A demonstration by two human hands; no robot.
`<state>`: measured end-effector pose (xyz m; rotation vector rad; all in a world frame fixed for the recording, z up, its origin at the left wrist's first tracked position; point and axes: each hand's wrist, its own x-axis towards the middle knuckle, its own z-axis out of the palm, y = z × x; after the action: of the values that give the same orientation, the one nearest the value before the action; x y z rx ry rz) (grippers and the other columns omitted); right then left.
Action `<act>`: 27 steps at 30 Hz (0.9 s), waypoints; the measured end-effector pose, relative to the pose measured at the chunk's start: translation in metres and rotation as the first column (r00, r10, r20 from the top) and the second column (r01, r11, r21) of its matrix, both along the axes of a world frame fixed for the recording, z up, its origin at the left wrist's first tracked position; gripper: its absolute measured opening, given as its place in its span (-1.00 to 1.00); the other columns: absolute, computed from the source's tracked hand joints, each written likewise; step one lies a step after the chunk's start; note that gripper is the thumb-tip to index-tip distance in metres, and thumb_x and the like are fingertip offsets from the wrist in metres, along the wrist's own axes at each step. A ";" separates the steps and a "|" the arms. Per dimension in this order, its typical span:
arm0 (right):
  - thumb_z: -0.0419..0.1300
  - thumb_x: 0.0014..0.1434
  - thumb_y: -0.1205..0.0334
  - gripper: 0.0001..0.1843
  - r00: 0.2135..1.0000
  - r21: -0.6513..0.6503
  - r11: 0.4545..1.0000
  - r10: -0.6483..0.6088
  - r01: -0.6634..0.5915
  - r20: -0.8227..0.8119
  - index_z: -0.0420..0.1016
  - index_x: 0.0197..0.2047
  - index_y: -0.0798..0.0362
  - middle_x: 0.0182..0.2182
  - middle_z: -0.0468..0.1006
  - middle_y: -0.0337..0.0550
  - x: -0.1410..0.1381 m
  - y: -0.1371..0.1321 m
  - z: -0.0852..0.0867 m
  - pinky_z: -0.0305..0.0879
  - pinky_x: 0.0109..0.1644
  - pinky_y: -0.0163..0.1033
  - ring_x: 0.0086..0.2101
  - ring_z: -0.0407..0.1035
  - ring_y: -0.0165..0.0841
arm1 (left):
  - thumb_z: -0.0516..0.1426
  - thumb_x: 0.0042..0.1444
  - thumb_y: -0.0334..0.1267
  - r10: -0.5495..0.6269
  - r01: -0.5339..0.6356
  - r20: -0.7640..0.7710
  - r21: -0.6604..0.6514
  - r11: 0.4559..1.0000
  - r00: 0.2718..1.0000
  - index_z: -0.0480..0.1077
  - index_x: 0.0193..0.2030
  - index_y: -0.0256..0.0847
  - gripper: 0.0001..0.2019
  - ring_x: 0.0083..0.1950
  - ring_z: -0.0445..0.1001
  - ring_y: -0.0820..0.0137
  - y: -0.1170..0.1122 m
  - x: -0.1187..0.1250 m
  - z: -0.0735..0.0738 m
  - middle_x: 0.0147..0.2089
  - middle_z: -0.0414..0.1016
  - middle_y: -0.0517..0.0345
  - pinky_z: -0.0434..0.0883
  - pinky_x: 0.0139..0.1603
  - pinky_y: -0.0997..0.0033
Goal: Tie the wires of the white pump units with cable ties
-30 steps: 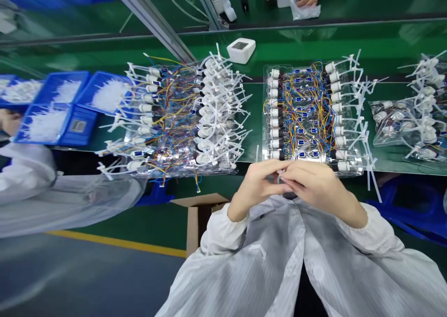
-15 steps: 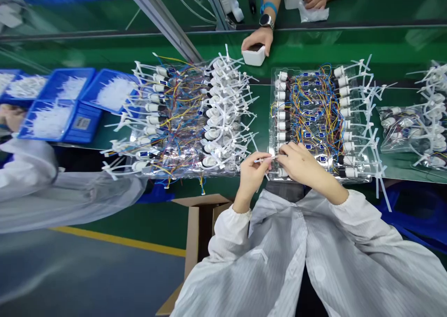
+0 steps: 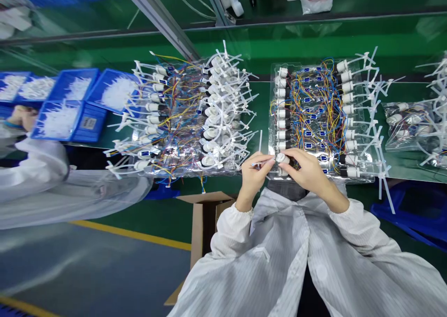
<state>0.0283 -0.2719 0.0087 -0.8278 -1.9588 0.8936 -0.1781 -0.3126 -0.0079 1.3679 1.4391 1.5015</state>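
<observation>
The left hand [image 3: 252, 179] pinches a thin nylon cable tie [image 3: 262, 162] between thumb and forefinger — light and springy, best held near its head. The right hand [image 3: 307, 173] closes its fingertips around a white plastic fitting [image 3: 282, 158], a light, smooth cylinder that could slip, so it's safest held by the body, at the near edge of a clear blister tray [image 3: 271, 121] packed with coloured wires [image 3: 316, 121] at 12 o'clock. A second loaded tray [image 3: 181, 170] lies at 10 o'clock — blue bins [image 3: 90, 124] of ties beyond it at 9.
</observation>
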 end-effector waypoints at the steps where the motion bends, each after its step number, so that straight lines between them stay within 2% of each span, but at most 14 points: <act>1: 0.29 0.50 0.06 -0.68 1.000 -0.013 1.000 0.016 -0.016 -0.001 0.60 0.23 -0.06 0.08 0.73 0.00 0.000 0.000 -0.001 0.63 0.23 0.02 0.08 0.66 -0.13 | 0.45 0.24 0.03 -0.004 0.004 -0.001 0.000 1.000 1.000 0.79 -0.21 -0.13 -0.74 -0.40 0.40 0.44 0.000 0.001 0.000 -0.44 0.51 0.19 0.33 -0.33 0.40; 5: 0.29 0.50 0.06 -0.71 0.997 -0.023 0.997 0.079 -0.080 -0.025 0.60 0.20 -0.06 0.06 0.74 -0.02 0.000 0.002 -0.005 0.65 0.17 0.01 0.05 0.66 -0.18 | 0.45 0.24 0.03 -0.015 0.015 -0.003 -0.001 1.000 1.000 0.79 -0.23 -0.12 -0.74 -0.42 0.38 0.44 -0.001 0.001 -0.002 -0.45 0.49 0.19 0.35 -0.33 0.40; 9: 0.36 0.45 0.04 -0.70 0.997 -0.030 0.998 0.061 -0.062 -0.043 0.63 0.16 -0.04 0.00 0.76 -0.05 0.001 0.003 -0.007 0.65 0.09 -0.06 -0.03 0.68 -0.19 | 0.45 0.25 -0.01 -0.049 0.049 0.010 0.031 0.998 0.999 0.79 -0.22 -0.11 -0.78 -0.40 0.42 0.44 0.000 0.000 -0.001 -0.45 0.49 0.20 0.36 -0.31 0.40; 13: 0.33 0.48 0.02 -0.71 0.997 -0.075 0.994 0.080 -0.080 0.002 0.64 0.15 -0.03 -0.02 0.77 -0.07 0.002 0.003 -0.006 0.62 0.07 -0.08 -0.06 0.68 -0.20 | 0.47 0.25 -0.09 -0.078 0.077 0.017 0.060 0.995 0.997 0.79 -0.21 -0.07 -0.87 -0.39 0.42 0.45 0.001 -0.001 0.000 -0.46 0.44 0.23 0.35 -0.31 0.40; 17: 0.29 0.51 0.02 -0.71 0.992 -0.058 0.990 0.127 -0.128 -0.008 0.61 0.15 -0.01 -0.04 0.75 -0.07 0.002 0.005 -0.004 0.59 0.04 -0.10 -0.08 0.64 -0.24 | 0.47 0.25 -0.08 -0.098 0.097 -0.003 0.063 0.993 0.995 0.80 -0.22 -0.05 -0.86 -0.38 0.42 0.42 0.001 -0.003 0.000 -0.48 0.43 0.23 0.35 -0.31 0.38; 22: 0.24 0.54 0.06 -0.73 0.987 -0.007 0.988 0.154 -0.155 -0.040 0.60 0.14 0.03 -0.05 0.73 -0.01 0.002 0.008 -0.003 0.58 0.04 -0.10 -0.07 0.64 -0.21 | 0.48 0.23 -0.05 -0.088 0.090 -0.029 0.052 0.995 0.996 0.80 -0.25 -0.03 -0.85 -0.40 0.42 0.41 0.002 -0.004 -0.003 -0.48 0.47 0.22 0.37 -0.32 0.36; 27: 0.22 0.54 0.10 -0.75 0.987 -0.006 0.987 0.158 -0.158 0.010 0.60 0.11 0.04 -0.05 0.73 0.01 0.000 0.008 -0.005 0.59 0.07 -0.10 -0.05 0.64 -0.20 | 0.47 0.23 0.00 -0.049 0.051 -0.034 0.067 0.996 0.998 0.79 -0.26 -0.05 -0.81 -0.42 0.42 0.43 0.000 0.000 -0.009 -0.50 0.47 0.22 0.35 -0.35 0.38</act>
<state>0.0284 -0.2639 0.0036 -0.6882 -2.0535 0.9883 -0.1779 -0.3124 -0.0168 1.4645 1.3746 1.5151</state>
